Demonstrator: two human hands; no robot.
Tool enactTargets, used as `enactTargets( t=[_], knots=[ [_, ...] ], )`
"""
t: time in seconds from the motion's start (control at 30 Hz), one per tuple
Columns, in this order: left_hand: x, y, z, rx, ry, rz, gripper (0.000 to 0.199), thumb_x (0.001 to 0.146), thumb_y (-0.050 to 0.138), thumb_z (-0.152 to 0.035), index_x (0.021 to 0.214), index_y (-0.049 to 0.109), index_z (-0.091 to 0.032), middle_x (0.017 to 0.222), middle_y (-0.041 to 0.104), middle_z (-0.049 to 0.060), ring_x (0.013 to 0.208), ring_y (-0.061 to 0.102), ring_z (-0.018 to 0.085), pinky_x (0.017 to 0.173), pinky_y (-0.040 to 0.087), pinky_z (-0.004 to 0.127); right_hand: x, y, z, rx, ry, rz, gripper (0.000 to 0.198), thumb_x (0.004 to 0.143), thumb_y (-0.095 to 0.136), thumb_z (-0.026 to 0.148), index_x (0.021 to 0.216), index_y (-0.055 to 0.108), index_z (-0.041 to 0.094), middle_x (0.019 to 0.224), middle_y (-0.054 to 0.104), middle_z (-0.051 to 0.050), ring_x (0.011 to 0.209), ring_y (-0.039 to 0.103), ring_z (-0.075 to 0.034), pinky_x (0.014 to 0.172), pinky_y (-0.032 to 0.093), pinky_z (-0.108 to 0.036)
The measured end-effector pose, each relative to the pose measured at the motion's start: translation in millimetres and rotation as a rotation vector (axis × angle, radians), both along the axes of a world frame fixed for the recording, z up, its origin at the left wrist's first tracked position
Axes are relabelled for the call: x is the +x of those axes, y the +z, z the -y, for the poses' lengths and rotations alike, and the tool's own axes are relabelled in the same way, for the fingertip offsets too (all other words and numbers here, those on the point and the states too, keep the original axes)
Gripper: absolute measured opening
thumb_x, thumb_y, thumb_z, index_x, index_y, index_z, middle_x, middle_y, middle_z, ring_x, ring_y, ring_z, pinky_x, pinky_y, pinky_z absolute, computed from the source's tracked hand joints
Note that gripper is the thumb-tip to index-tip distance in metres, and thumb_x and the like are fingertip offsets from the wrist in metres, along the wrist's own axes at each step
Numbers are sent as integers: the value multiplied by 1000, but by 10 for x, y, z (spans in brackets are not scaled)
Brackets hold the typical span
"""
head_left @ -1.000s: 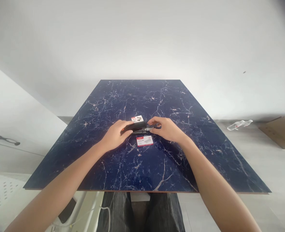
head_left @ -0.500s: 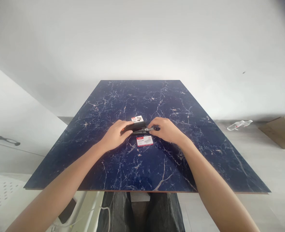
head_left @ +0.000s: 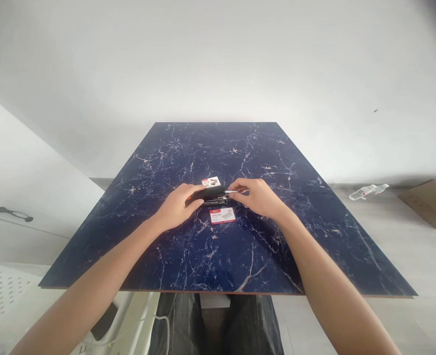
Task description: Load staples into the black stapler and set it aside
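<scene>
A black stapler lies sideways near the middle of the table. My left hand closes round its left end, thumb on the near side and fingers on the far side. At the right end, my right hand pinches a thin silvery strip of staples between thumb and fingertips. The strip's left tip meets the stapler's upper part; how far it reaches in is hidden. Just in front lies a red-and-white staple box. Behind the stapler is a white box with a stapler picture, partly covered.
The dark blue marbled table stands against a pale wall. On the floor to the right are a clear plastic bottle and a cardboard box. A white cabinet with a dark handle is at the left.
My right hand has shifted slightly up and away from the stapler's lower part, with the silvery strip now at the upper part. My left hand keeps its grip.
</scene>
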State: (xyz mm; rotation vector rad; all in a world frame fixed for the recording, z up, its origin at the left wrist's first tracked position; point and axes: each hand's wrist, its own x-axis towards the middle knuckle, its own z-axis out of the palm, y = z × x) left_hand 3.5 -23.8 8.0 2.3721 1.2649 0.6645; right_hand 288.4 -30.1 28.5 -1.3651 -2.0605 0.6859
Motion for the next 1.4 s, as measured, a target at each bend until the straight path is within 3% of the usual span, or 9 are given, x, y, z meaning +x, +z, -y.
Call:
enactTargets(
  t=[0.5,1.4],
  knots=[
    [-7,26,9,-32,3,-24,44,100,52,-39,142,56,-26,123,67,10,106,62,26,87,55,41,19,-78,-23,-48,34,74,25,87,66,22,111,73,28,117,75,-3,104,70,-22,90,57,-37],
    [-7,37,7,-30,1,-40,45,100,51,-41,142,56,-26,125,66,10,107,62,26,87,56,43,-9,-55,-7,-33,24,70,21,86,68,22,107,74,26,111,76,-3,99,71,-20,89,58,-35]
  ],
)
